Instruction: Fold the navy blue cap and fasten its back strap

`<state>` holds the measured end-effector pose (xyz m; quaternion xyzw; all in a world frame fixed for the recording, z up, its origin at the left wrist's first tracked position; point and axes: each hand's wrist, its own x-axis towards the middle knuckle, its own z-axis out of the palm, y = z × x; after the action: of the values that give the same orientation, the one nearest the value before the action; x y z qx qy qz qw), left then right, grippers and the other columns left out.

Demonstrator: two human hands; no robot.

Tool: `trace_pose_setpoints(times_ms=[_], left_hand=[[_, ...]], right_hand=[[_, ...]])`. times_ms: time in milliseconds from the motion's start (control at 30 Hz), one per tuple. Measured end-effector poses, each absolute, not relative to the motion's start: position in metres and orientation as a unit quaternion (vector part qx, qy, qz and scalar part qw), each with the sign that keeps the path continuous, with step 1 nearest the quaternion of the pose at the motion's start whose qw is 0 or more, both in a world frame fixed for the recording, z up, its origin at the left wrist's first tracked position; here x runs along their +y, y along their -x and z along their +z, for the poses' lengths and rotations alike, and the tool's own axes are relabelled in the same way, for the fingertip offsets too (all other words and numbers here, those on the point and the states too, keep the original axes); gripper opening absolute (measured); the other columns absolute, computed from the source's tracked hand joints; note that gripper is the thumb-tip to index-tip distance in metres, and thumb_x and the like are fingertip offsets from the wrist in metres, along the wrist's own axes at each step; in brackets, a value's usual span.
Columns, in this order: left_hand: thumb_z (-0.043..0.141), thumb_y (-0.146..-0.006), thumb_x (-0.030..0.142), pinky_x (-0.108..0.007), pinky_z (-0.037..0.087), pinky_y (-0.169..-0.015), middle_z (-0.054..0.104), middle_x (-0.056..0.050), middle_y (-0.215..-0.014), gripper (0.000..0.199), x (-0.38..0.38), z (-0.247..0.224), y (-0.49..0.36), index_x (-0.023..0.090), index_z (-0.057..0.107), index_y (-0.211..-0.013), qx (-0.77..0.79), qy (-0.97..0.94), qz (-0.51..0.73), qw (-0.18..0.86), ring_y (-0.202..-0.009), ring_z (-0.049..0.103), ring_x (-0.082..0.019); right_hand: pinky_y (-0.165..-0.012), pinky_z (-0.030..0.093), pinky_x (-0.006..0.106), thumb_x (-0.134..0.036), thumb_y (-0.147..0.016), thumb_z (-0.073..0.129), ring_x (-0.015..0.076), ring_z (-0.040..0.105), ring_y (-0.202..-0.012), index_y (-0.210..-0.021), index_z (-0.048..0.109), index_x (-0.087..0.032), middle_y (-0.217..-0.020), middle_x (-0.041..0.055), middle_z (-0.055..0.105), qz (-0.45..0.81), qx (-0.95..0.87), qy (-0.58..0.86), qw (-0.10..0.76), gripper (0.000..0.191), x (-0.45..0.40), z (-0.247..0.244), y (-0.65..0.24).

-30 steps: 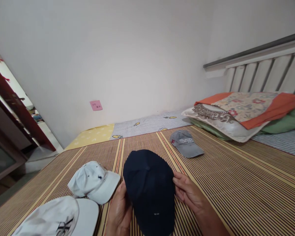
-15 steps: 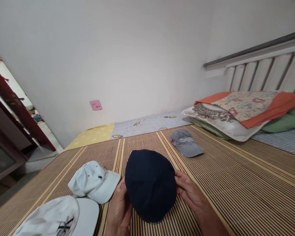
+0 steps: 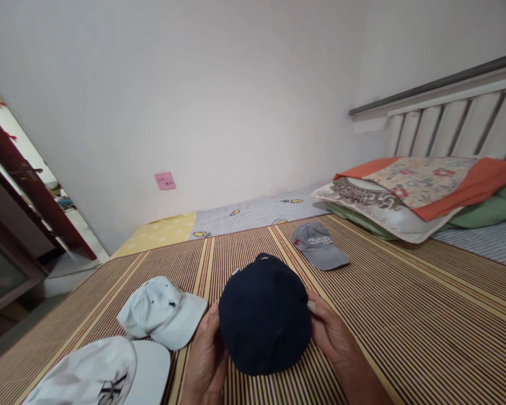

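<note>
A dark navy cap (image 3: 265,318) is held up in front of me over the striped mat (image 3: 425,326), its rounded crown facing me. My left hand (image 3: 206,351) grips its left edge, with the fingertips partly hidden by the cap. On the right edge my right hand (image 3: 331,326) is closed, thumb toward me and the other fingers partly behind. A pale cap with a small dark emblem (image 3: 160,312) lies left of my left hand. Nearer, at the lower left, is a white cap with black letters (image 3: 105,374). A grey cap (image 3: 319,246) rests beyond my right hand.
Pillows with an orange-edged floral cover (image 3: 430,183) are stacked at the back right, beside a slatted headboard (image 3: 451,126). A white wall (image 3: 253,101) with a pink note (image 3: 165,180) stands behind the mat. An open doorway shows at the far left.
The navy cap has tilted and shifted slightly right between my hands; a small strap or edge detail now shows at its top. Both hands moved slightly with it.
</note>
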<state>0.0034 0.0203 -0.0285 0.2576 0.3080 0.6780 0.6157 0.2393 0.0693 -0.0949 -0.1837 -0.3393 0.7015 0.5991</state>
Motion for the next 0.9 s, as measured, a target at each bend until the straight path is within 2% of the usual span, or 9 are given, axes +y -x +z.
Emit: trace_pose_setpoints(times_ms=[133,233,367,500,667,767,900], left_hand=[[0.093,-0.069,0.029,-0.037,0.057,-0.104,0.082,-0.009,-0.112,0.039,0.019,-0.025,-0.003,0.018,0.082,-0.105,0.337,-0.248,0.687,0.594,-0.114,0.072,-0.03],[0.092,-0.069,0.027,-0.034,0.058,-0.1,0.082,-0.007,-0.108,0.036,0.019,-0.022,-0.003,0.018,0.081,-0.102,0.339,-0.247,0.69,0.59,-0.106,0.074,-0.026],[0.09,-0.073,0.025,-0.034,0.059,-0.098,0.081,-0.004,-0.094,0.026,0.019,-0.022,-0.002,0.018,0.08,-0.096,0.323,-0.255,0.687,0.599,-0.093,0.076,-0.023],[0.089,-0.073,0.023,-0.034,0.06,-0.097,0.081,-0.004,-0.09,0.024,0.019,-0.023,-0.001,0.018,0.08,-0.095,0.311,-0.242,0.692,0.605,-0.092,0.077,-0.024],[0.089,-0.073,0.017,-0.03,0.06,-0.096,0.082,-0.001,-0.086,0.021,0.02,-0.022,-0.002,0.019,0.08,-0.091,0.289,-0.207,0.694,0.626,-0.081,0.077,-0.017],[0.087,-0.072,0.012,-0.022,0.061,-0.088,0.083,-0.001,-0.088,0.02,0.019,-0.021,-0.003,0.019,0.081,-0.089,0.283,-0.18,0.704,0.626,-0.078,0.077,-0.014],[0.08,-0.07,0.013,-0.021,0.063,-0.078,0.084,-0.006,-0.097,0.024,0.016,-0.019,-0.004,0.019,0.082,-0.093,0.304,-0.122,0.729,0.601,-0.087,0.078,-0.019]], right_hand=[[-0.079,0.056,0.038,-0.046,-0.078,0.085,0.0251,0.072,-0.083,-0.103,0.081,-0.024,-0.094,0.0077,0.081,0.693,-0.354,0.187,0.6,0.034,0.069,-0.094,-0.238],[-0.087,0.055,0.041,-0.048,-0.079,0.085,0.0274,0.073,-0.091,-0.101,0.081,-0.023,-0.095,0.0089,0.081,0.69,-0.37,0.179,0.595,0.033,0.07,-0.091,-0.235],[-0.076,0.052,0.035,-0.049,-0.078,0.086,0.0229,0.069,-0.08,-0.094,0.079,-0.024,-0.084,0.005,0.077,0.692,-0.376,0.177,0.59,0.031,0.073,-0.092,-0.231],[-0.067,0.047,0.029,-0.044,-0.075,0.09,0.0167,0.062,-0.069,-0.084,0.074,-0.023,-0.075,0.0001,0.071,0.683,-0.38,0.197,0.592,0.028,0.073,-0.093,-0.23],[-0.075,0.049,0.029,-0.041,-0.073,0.092,0.0173,0.064,-0.076,-0.08,0.071,-0.022,-0.078,-0.0004,0.071,0.675,-0.38,0.215,0.594,0.029,0.069,-0.087,-0.236],[-0.079,0.049,0.029,-0.04,-0.074,0.092,0.0183,0.065,-0.08,-0.082,0.072,-0.023,-0.081,0.0001,0.072,0.674,-0.379,0.222,0.593,0.027,0.068,-0.084,-0.24],[-0.08,0.049,0.029,-0.038,-0.074,0.092,0.0176,0.064,-0.08,-0.082,0.074,-0.023,-0.081,0.0,0.072,0.671,-0.386,0.219,0.594,0.025,0.067,-0.081,-0.245]])
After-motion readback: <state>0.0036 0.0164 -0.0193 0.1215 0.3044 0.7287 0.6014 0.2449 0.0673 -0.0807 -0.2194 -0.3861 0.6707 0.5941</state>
